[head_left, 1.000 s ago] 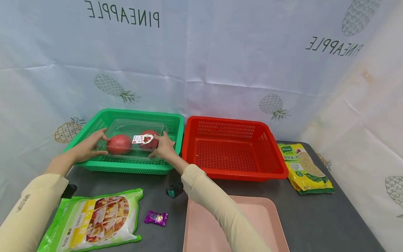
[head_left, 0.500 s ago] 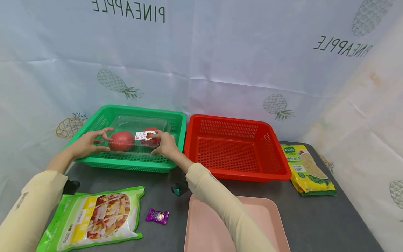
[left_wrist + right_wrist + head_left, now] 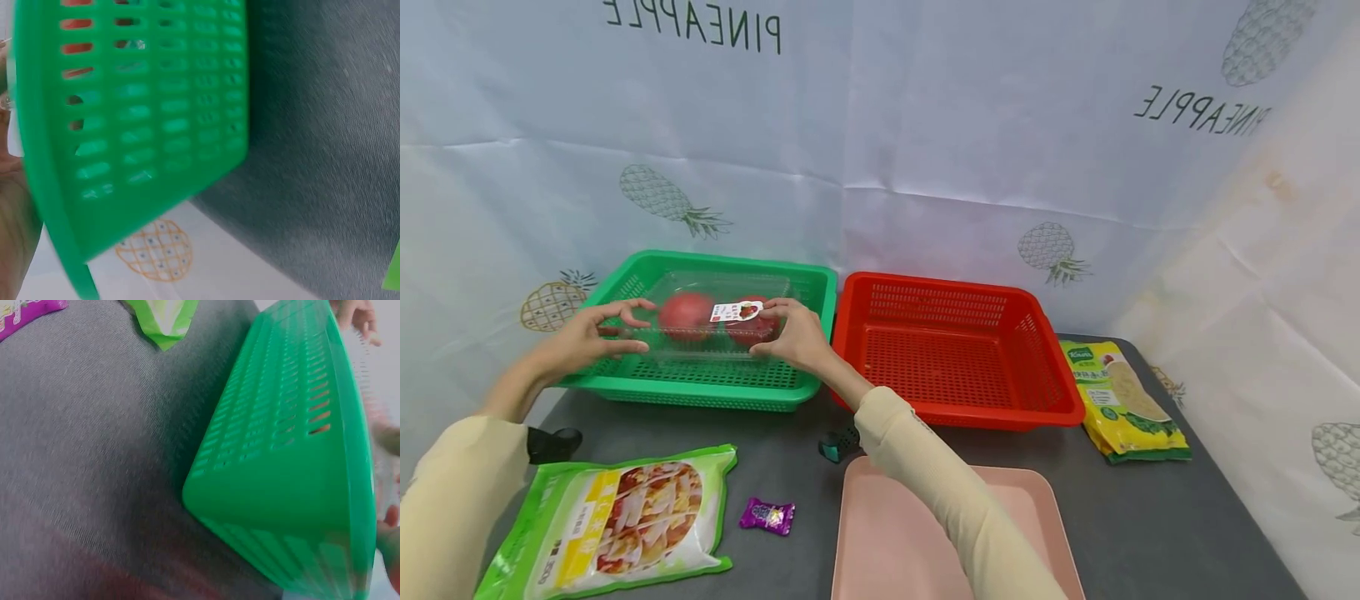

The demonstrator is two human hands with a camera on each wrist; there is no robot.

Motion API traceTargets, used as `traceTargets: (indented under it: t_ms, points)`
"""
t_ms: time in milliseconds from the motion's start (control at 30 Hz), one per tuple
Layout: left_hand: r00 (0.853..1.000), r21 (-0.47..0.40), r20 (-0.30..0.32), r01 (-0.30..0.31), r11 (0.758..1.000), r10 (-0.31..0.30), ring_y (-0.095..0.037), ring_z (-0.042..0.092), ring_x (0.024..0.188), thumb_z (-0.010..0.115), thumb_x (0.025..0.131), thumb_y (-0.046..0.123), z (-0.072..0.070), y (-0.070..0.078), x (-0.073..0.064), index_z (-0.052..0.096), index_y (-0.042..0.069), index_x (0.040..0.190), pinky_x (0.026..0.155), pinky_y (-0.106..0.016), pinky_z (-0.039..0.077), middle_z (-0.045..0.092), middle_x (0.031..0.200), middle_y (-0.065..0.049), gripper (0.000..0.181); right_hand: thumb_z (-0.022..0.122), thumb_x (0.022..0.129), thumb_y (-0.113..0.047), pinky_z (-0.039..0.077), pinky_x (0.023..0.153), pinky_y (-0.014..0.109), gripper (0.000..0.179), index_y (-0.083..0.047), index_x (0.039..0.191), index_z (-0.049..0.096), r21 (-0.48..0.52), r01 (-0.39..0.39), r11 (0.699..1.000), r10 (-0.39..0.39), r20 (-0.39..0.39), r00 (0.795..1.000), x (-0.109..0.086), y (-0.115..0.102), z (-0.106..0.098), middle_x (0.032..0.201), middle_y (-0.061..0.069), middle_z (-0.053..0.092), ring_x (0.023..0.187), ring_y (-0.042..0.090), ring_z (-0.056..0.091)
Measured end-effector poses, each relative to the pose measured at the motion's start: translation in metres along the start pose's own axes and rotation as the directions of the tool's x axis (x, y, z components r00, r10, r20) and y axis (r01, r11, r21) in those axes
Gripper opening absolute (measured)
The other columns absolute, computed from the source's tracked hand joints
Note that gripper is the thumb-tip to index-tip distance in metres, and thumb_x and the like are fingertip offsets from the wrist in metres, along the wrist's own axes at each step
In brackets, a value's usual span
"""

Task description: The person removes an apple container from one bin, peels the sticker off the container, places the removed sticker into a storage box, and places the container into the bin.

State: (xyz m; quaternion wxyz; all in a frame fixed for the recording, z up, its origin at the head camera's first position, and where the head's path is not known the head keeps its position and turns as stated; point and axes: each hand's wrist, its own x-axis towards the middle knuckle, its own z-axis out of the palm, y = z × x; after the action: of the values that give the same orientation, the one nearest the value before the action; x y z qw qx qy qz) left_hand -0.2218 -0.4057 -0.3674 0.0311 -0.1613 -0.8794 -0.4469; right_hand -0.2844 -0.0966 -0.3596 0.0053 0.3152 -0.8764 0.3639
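A clear plastic box (image 3: 718, 285) with two red round fruits (image 3: 687, 316) and a white label (image 3: 737, 311) is at the green basket (image 3: 700, 388), tilted with its label side toward me. My left hand (image 3: 586, 337) holds its left end between thumb and fingers. At the right end, my right hand (image 3: 797, 336) grips it, fingertips by the label. Both wrist views mostly show the basket's outer wall; the left hand (image 3: 14, 231) shows at one edge, and fingers of the right hand (image 3: 390, 534) at the other. The exact fruit kind is unclear.
A red basket (image 3: 955, 414) stands right of the green one. Beyond it lies a yellow Knorr packet (image 3: 1123, 400). Nearer are a green-and-white food bag (image 3: 617, 525), a purple wrapped candy (image 3: 767, 516) and a pink tray (image 3: 895, 533) under the right forearm.
The clear box has risen slightly and moved toward the back within the green basket's outline, both hands moving with it. Baskets, packets and tray stay put; the head view shifts a little.
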Motion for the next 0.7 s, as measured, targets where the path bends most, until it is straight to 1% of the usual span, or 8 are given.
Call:
traceTargets:
  t_ms: [100, 167, 200, 233, 333, 433, 600, 700]
  points:
    - [0.999, 0.005, -0.042, 0.003, 1.000, -0.002, 0.008, 0.052, 0.103, 0.066, 0.088, -0.002, 0.002, 0.009, -0.002, 0.049, -0.001, 0.090, 0.072, -0.022, 0.045, 0.047, 0.125, 0.014, 0.017, 0.083, 0.076, -0.023, 0.043, 0.090, 0.024, 0.052, -0.005, 0.122, 0.066, 0.049, 0.061, 0.997, -0.059, -0.052, 0.997, -0.002, 0.002, -0.005, 0.132, 0.005, 0.054, 0.113, 0.018, 0.053]
    - [0.997, 0.022, -0.071, 0.000, 1.000, 0.002, 0.008, 0.053, 0.102, 0.067, 0.087, -0.001, 0.003, 0.015, -0.003, 0.048, -0.002, 0.089, 0.078, -0.021, 0.039, 0.048, 0.126, 0.011, 0.019, 0.084, 0.074, -0.022, 0.045, 0.079, 0.019, 0.051, -0.003, 0.119, 0.067, 0.089, 0.116, 0.989, -0.108, -0.089, 0.990, -0.004, 0.003, -0.008, 0.129, 0.006, 0.054, 0.107, 0.017, 0.053]
    - [0.996, 0.027, -0.087, 0.000, 1.000, 0.002, 0.007, 0.053, 0.102, 0.068, 0.087, -0.001, 0.003, 0.019, -0.004, 0.049, -0.002, 0.088, 0.078, -0.022, 0.038, 0.049, 0.126, 0.011, 0.019, 0.085, 0.074, -0.021, 0.045, 0.073, 0.017, 0.051, -0.003, 0.117, 0.067, 0.102, 0.145, 0.984, -0.134, -0.104, 0.985, -0.004, 0.003, -0.010, 0.128, 0.007, 0.054, 0.106, 0.017, 0.053]
    - [0.995, 0.034, -0.104, -0.002, 0.999, 0.006, 0.006, 0.054, 0.102, 0.068, 0.086, -0.001, 0.003, 0.022, -0.004, 0.049, -0.002, 0.088, 0.079, -0.021, 0.036, 0.049, 0.127, 0.011, 0.020, 0.085, 0.073, -0.021, 0.044, 0.072, 0.015, 0.051, -0.002, 0.116, 0.067, 0.115, 0.175, 0.978, -0.162, -0.116, 0.980, -0.005, 0.003, -0.011, 0.127, 0.007, 0.054, 0.106, 0.017, 0.052]
    - [0.990, 0.057, -0.136, -0.027, 0.998, 0.034, 0.004, 0.056, 0.101, 0.070, 0.085, -0.002, 0.002, 0.030, -0.006, 0.048, -0.001, 0.085, 0.078, -0.019, 0.037, 0.050, 0.129, 0.013, 0.021, 0.086, 0.072, -0.019, 0.045, 0.070, 0.012, 0.050, 0.000, 0.115, 0.068, 0.141, 0.240, 0.961, -0.220, -0.140, 0.965, -0.006, 0.003, -0.015, 0.124, 0.008, 0.055, 0.110, 0.017, 0.050]
    - [0.987, 0.076, -0.145, -0.057, 0.995, 0.068, 0.006, 0.056, 0.100, 0.070, 0.084, -0.003, 0.000, 0.036, -0.008, 0.050, 0.002, 0.085, 0.077, -0.015, 0.038, 0.049, 0.131, 0.016, 0.021, 0.086, 0.072, -0.018, 0.046, 0.068, 0.012, 0.049, 0.000, 0.113, 0.068, 0.153, 0.272, 0.950, -0.249, -0.156, 0.956, -0.008, 0.003, -0.017, 0.123, 0.009, 0.055, 0.109, 0.018, 0.050]
    - [0.980, 0.075, -0.159, -0.106, 0.992, 0.117, 0.007, 0.057, 0.100, 0.071, 0.082, -0.006, 0.001, 0.043, -0.010, 0.055, 0.001, 0.087, 0.080, -0.013, 0.037, 0.050, 0.133, 0.017, 0.018, 0.086, 0.071, -0.017, 0.047, 0.067, 0.014, 0.048, 0.001, 0.112, 0.069, 0.167, 0.291, 0.942, -0.262, -0.176, 0.949, -0.012, 0.003, -0.022, 0.121, 0.008, 0.056, 0.102, 0.017, 0.050]
    - [0.974, 0.079, -0.183, -0.120, 0.990, 0.133, 0.007, 0.055, 0.104, 0.071, 0.081, -0.008, 0.002, 0.047, -0.011, 0.060, -0.002, 0.093, 0.082, -0.011, 0.036, 0.051, 0.134, 0.017, 0.017, 0.087, 0.071, -0.016, 0.049, 0.069, 0.019, 0.047, 0.000, 0.111, 0.069, 0.182, 0.287, 0.941, -0.253, -0.188, 0.949, -0.015, 0.003, -0.027, 0.121, 0.008, 0.057, 0.100, 0.017, 0.050]
